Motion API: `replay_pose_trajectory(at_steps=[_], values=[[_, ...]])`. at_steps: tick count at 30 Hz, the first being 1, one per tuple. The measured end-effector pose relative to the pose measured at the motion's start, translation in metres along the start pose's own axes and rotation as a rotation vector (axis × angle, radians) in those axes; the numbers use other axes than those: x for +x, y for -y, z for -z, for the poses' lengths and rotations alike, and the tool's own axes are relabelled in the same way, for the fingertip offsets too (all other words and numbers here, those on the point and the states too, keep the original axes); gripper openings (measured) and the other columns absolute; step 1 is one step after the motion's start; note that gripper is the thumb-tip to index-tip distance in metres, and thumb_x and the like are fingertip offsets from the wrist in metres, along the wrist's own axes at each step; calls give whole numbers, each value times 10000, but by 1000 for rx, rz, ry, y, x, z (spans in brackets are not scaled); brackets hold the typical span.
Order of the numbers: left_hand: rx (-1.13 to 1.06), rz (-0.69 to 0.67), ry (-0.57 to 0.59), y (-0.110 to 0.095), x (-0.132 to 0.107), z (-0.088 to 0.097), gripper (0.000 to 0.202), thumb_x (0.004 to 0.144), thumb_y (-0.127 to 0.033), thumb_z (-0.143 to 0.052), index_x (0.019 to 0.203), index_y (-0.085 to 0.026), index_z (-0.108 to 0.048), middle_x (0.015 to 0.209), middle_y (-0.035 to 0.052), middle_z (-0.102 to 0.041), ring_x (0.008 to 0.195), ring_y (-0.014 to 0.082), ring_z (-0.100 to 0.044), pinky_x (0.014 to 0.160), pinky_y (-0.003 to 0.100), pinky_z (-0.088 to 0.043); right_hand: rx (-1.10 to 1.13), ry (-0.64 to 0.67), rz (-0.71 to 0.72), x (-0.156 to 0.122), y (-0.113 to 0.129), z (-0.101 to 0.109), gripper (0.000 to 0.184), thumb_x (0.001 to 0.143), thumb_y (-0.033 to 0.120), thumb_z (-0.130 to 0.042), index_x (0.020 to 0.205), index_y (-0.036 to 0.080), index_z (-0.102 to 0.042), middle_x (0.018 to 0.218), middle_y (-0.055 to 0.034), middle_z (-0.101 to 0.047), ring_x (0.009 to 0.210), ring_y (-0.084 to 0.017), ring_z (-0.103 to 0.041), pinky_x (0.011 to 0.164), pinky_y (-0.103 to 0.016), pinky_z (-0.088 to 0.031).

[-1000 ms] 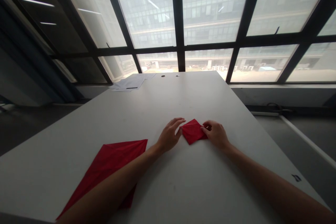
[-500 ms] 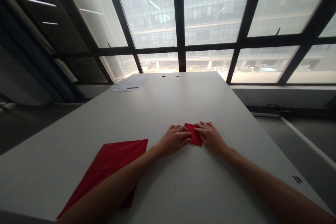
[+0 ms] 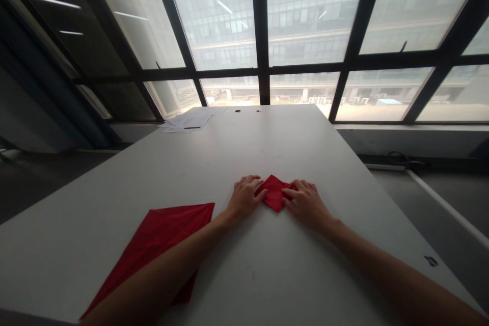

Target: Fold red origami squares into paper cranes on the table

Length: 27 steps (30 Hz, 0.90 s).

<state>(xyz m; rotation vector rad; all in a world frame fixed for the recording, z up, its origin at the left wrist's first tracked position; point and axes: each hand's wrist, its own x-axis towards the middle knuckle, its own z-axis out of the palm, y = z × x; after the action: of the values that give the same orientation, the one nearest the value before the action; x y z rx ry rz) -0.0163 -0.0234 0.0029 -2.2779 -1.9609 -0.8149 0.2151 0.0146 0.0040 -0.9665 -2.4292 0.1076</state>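
Note:
A small folded piece of red paper (image 3: 274, 193) lies on the white table (image 3: 267, 142) between my hands. My left hand (image 3: 244, 197) rests at its left edge, fingers bent and touching the paper. Flat on the paper's right part lies my right hand (image 3: 305, 202), fingers stretched out and pressing down. A larger flat red paper sheet (image 3: 160, 237) lies at the near left, partly under my left forearm.
A stack of white sheets (image 3: 189, 122) sits at the table's far left corner. Two small dark dots (image 3: 247, 110) lie near the far edge. Large windows with dark frames stand behind the table. The floor drops away on the right.
The small red paper has been folded smaller and pressed flat. Both hands drew together over it, then the left fingers slid to its left edge.

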Motion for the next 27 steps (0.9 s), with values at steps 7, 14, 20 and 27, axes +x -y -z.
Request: replay_pose_trajectory(at_steps=[7,14,20,27], values=[[31,-240,115,-28,-9,15,257,969,-343,-536,1171,-295,-687,1085,57,-655,1032,231,-575,937,409,-409,54,4,-37,0,10,1,408,981,367,-487,642,221,-662,725,-38,-651,666,-170,-570,707,-320,-404],[-116,-286,143,-23,-7,8,275,997,-239,-458,1190,-236,-654,1266,72,-652,1209,221,-570,1070,392,-386,36,-211,-273,3,-14,-8,192,904,261,-575,1036,194,-696,996,-106,-687,960,-261,-595,833,-373,-425],[-113,-326,182,-21,-7,7,307,966,-285,-532,1258,-273,-627,1282,68,-635,1176,225,-592,1059,374,-422,104,-126,-292,3,-22,-17,151,865,356,-637,858,220,-703,906,-83,-672,922,-263,-587,813,-392,-424],[-95,-363,194,-16,-7,3,326,971,-295,-528,1282,-308,-623,1342,44,-606,1284,240,-509,1096,414,-373,369,-177,-237,5,-20,-13,75,784,174,-627,830,216,-670,826,-26,-687,808,-208,-612,773,-342,-466]])
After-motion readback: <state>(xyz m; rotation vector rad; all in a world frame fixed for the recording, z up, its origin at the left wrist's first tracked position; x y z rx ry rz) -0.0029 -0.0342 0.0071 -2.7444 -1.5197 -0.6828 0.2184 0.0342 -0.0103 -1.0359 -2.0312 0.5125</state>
